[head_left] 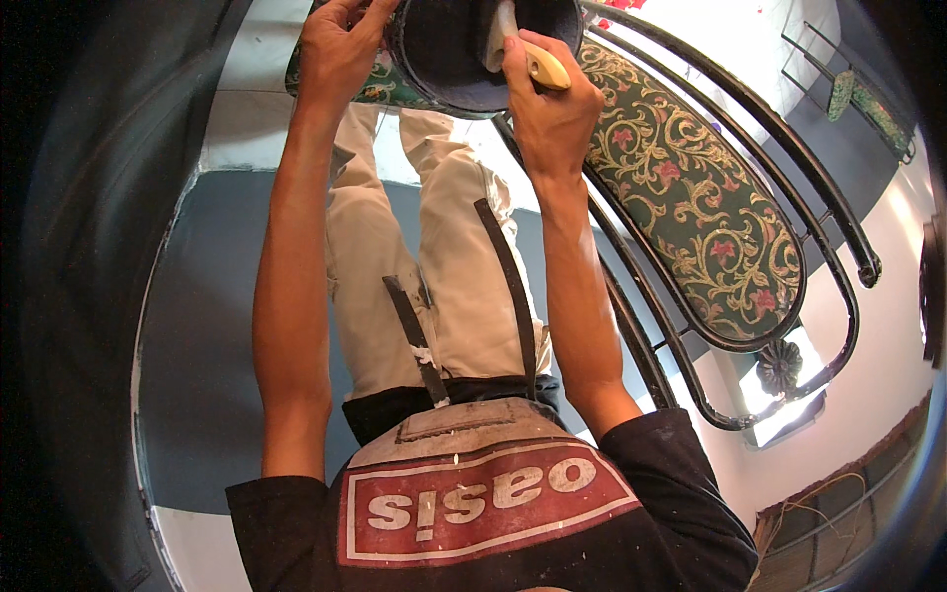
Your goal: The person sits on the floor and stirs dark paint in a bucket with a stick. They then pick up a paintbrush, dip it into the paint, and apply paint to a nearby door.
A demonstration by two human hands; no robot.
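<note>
A black bucket (pixel 434 59) is at the top of the view, its upper part cut off by the edge. My right hand (pixel 557 113) is closed on a paintbrush (pixel 548 71) with a yellowish handle; its pale head reaches over the bucket's opening. My left hand (pixel 337 44) is beside the bucket's left rim with its fingers curled. Its fingertips are partly cut off, so what they grip cannot be made out. Green floral cushioning (pixel 385 84) shows beneath and beside the bucket; whether the bucket rests on it I cannot tell.
To the right stands a black metal-framed seat with a green, gold and red floral cushion (pixel 700 187); its curved tubes (pixel 838 222) reach near my right forearm. A similar seat (pixel 858 104) is farther off. Dark fabric (pixel 79 296) hangs along the left.
</note>
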